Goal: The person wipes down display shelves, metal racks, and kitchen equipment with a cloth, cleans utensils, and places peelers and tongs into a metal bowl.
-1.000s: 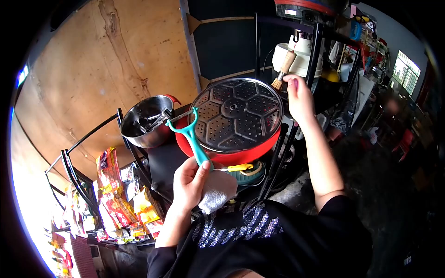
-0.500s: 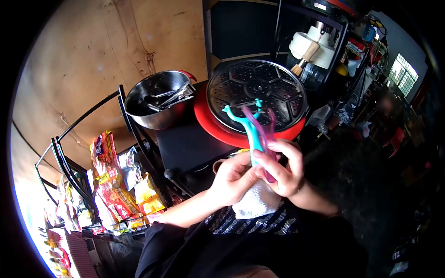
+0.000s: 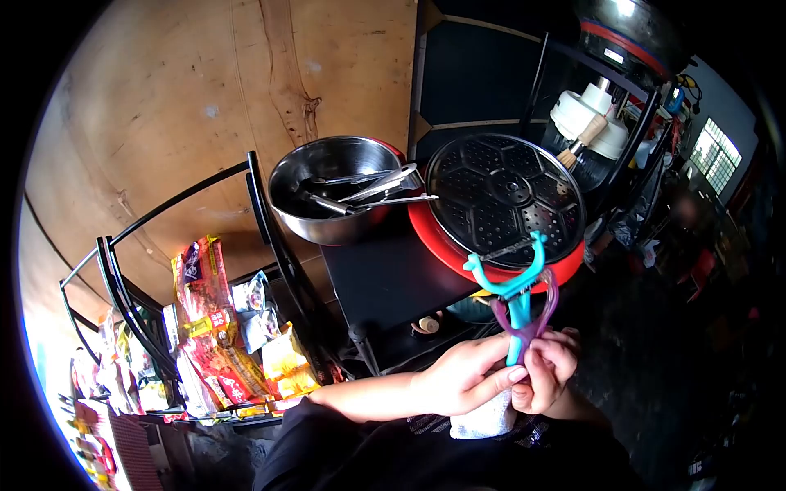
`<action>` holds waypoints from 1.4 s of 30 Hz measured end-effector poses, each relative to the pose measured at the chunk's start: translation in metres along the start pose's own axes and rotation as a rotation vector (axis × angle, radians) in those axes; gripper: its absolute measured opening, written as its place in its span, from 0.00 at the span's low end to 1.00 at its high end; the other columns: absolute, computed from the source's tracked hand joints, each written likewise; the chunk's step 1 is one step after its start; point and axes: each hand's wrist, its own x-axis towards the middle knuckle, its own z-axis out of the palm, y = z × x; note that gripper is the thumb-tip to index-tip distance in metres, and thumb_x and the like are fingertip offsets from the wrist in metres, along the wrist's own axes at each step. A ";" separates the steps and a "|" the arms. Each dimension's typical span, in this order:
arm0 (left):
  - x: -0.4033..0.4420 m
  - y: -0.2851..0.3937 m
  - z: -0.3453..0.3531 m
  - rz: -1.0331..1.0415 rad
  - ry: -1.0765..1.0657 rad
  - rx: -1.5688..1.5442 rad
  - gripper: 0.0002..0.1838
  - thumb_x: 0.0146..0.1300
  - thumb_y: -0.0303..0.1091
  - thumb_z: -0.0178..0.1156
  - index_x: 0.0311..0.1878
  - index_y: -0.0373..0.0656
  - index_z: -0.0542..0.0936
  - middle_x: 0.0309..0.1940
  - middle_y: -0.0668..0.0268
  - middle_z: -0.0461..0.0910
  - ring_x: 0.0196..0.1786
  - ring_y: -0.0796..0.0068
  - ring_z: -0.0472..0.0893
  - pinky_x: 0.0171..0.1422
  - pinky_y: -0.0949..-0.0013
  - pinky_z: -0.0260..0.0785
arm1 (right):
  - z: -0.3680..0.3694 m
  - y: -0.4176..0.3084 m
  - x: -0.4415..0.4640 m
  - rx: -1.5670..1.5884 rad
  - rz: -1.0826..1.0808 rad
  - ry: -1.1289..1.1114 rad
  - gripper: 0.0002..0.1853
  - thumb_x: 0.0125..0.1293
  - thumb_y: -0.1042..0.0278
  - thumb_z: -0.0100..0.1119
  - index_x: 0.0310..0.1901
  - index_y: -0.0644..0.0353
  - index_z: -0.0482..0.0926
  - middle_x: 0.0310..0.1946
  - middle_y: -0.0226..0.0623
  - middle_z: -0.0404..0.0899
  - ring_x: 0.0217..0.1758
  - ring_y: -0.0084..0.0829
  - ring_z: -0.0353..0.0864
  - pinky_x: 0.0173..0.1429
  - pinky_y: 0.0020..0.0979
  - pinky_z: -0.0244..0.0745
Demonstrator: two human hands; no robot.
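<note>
A turquoise Y-shaped peeler (image 3: 519, 288) points up and away, its handle between the fingers of my left hand (image 3: 468, 375). Directly behind its handle is a translucent purple Y-shaped peeler (image 3: 547, 309), pinched low down by my right hand (image 3: 550, 370). The two peelers overlap, and the hands meet around the handle ends, which the fingers partly hide. Under my left hand hangs a white cloth (image 3: 483, 419); whether the fingers hold it, I cannot tell.
Beyond the hands, a perforated steamer plate (image 3: 509, 195) lies on a red basin (image 3: 435, 242). A steel bowl (image 3: 300, 214) with metal utensils (image 3: 372, 190) stands left on a black surface (image 3: 393, 282). Snack packets (image 3: 214, 344) fill a rack (image 3: 188, 195). A brush (image 3: 583, 141) is at right.
My view has shifted, so the bowl and steamer plate appear farther right and lower. Both hands are lower right in view, and the turquoise peeler's forked head has turned to show more broadly.
</note>
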 end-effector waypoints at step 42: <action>-0.054 0.042 -0.171 -0.118 1.070 0.644 0.24 0.79 0.46 0.44 0.60 0.33 0.74 0.65 0.45 0.75 0.59 0.72 0.76 0.64 0.68 0.64 | 0.145 0.141 0.242 0.459 0.363 -1.165 0.12 0.71 0.72 0.54 0.49 0.64 0.84 0.28 0.42 0.83 0.27 0.30 0.82 0.36 0.32 0.76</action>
